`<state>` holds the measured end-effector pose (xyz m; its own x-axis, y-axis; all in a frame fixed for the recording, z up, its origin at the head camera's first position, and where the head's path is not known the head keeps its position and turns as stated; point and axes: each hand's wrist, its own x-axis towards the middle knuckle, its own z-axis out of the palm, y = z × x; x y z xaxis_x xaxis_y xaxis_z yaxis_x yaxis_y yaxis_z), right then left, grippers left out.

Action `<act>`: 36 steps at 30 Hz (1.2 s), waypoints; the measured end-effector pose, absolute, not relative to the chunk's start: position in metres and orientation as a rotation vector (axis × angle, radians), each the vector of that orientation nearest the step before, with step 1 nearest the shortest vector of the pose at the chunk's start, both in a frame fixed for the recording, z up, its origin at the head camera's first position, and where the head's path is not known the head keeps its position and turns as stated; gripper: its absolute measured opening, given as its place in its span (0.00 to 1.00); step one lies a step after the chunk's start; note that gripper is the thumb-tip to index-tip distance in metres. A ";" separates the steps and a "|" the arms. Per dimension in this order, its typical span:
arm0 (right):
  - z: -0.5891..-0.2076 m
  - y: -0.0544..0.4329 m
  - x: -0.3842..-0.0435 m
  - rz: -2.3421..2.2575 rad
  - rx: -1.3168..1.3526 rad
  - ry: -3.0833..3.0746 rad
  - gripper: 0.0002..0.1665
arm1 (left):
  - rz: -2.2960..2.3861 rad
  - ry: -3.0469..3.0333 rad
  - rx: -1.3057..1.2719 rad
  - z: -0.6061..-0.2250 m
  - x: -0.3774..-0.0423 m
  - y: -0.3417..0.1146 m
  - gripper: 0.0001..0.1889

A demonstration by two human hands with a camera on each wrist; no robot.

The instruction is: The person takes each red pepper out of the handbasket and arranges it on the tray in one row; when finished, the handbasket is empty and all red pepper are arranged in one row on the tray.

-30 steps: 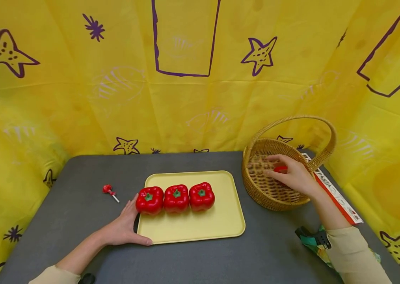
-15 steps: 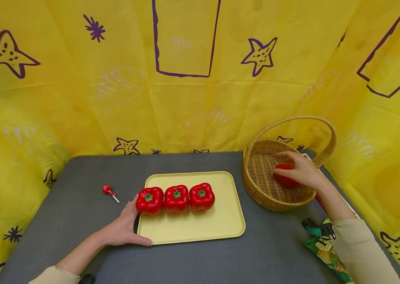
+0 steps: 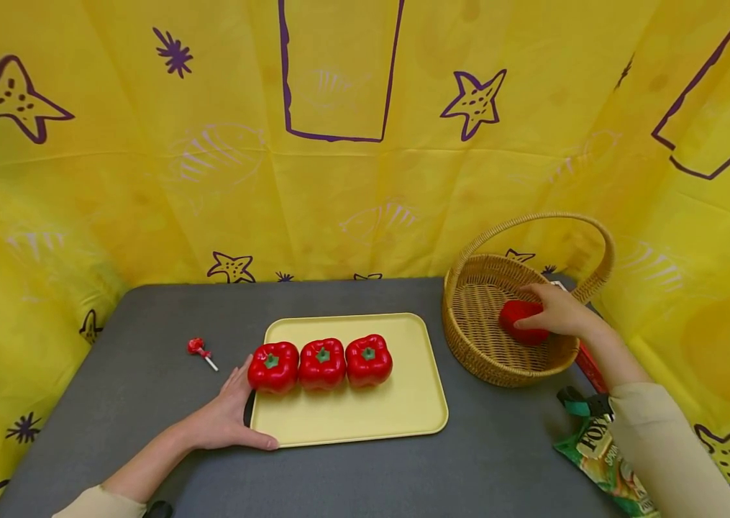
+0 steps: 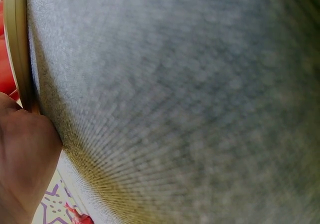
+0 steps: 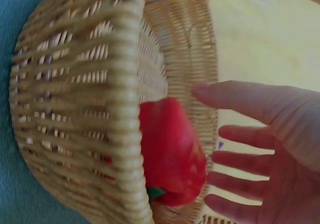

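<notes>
Three red bell peppers [image 3: 322, 364] stand in a row on a pale yellow tray [image 3: 403, 414]. My left hand [image 3: 230, 415] rests against the tray's left side, its fingers next to the leftmost pepper and its thumb along the near corner. In the left wrist view, part of that hand [image 4: 25, 159] shows beside the tray rim [image 4: 17, 49]. One more red bell pepper [image 5: 172, 151] lies inside a wicker basket [image 3: 477, 352]. My right hand [image 3: 559, 313] reaches over it with spread, fairly straight fingers; in the right wrist view the fingertips are close to the pepper, and I cannot tell whether they touch.
A red lollipop [image 3: 196, 347] lies left of the tray. Beneath my right forearm is a green snack bag [image 3: 604, 457], partly hidden. A red and white pack [image 3: 591, 370] lies behind the right arm. The basket's tall handle [image 3: 546, 216] arches over it.
My right hand has shifted right inside the basket, uncovering more of the red bell pepper and reaching over it. My left hand and the tray stay where they were.
</notes>
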<state>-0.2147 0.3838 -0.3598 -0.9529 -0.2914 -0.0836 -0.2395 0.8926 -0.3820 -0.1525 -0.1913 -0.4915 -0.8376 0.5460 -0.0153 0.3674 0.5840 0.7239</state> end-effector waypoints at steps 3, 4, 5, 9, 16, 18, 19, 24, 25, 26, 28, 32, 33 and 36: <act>-0.362 0.389 -0.217 -0.495 -0.389 2.894 0.45 | 1.098 2.579 0.760 -0.491 -0.152 -0.191 0.67; -0.362 0.390 -0.218 -0.478 -0.377 2.885 0.46 | 1.100 2.580 0.763 -0.491 -0.152 -0.191 0.67; -0.363 0.391 -0.218 -0.466 -0.365 2.877 0.47 | 1.101 2.581 0.765 -0.492 -0.152 -0.191 0.67; -0.367 0.396 -0.219 -0.424 -0.328 2.855 0.49 | 1.106 2.584 0.772 -0.491 -0.152 -0.191 0.66; -0.376 0.404 -0.220 -0.424 -0.305 2.843 0.53 | 1.107 2.584 0.786 -0.490 -0.151 -0.191 0.66; -0.378 0.404 -0.220 -0.437 -0.301 2.837 0.53 | 1.110 2.583 0.793 -0.490 -0.152 -0.190 0.65; -0.379 0.405 -0.219 -0.439 -0.301 2.835 0.53 | 1.110 2.582 0.795 -0.490 -0.152 -0.190 0.65; -0.382 0.405 -0.218 -0.442 -0.300 2.845 0.54 | 1.104 2.578 0.787 -0.490 -0.151 -0.190 0.65; -0.382 0.404 -0.217 -0.446 -0.303 2.852 0.54 | 1.102 2.575 0.782 -0.490 -0.151 -0.190 0.65; -0.382 0.403 -0.217 -0.455 -0.306 2.861 0.54 | 1.102 2.574 0.780 -0.490 -0.151 -0.190 0.65; -0.382 0.402 -0.216 -0.478 -0.309 2.876 0.55 | 1.103 2.574 0.779 -0.490 -0.151 -0.190 0.65; -0.382 0.399 -0.215 -0.527 -0.301 2.898 0.58 | 1.116 2.585 0.800 -0.491 -0.151 -0.190 0.66; -0.382 0.398 -0.215 -0.539 -0.292 2.900 0.58 | 1.118 2.589 0.804 -0.491 -0.151 -0.190 0.66; -0.383 0.395 -0.213 -0.574 -0.265 2.901 0.59 | 1.120 2.591 0.809 -0.492 -0.151 -0.190 0.66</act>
<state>-0.2133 0.3954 -0.3831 -0.9694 -0.2063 -0.1332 -0.1401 0.9100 -0.3901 -0.1513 -0.1900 -0.4918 -0.8288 0.5588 0.0283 0.4035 0.5619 0.7221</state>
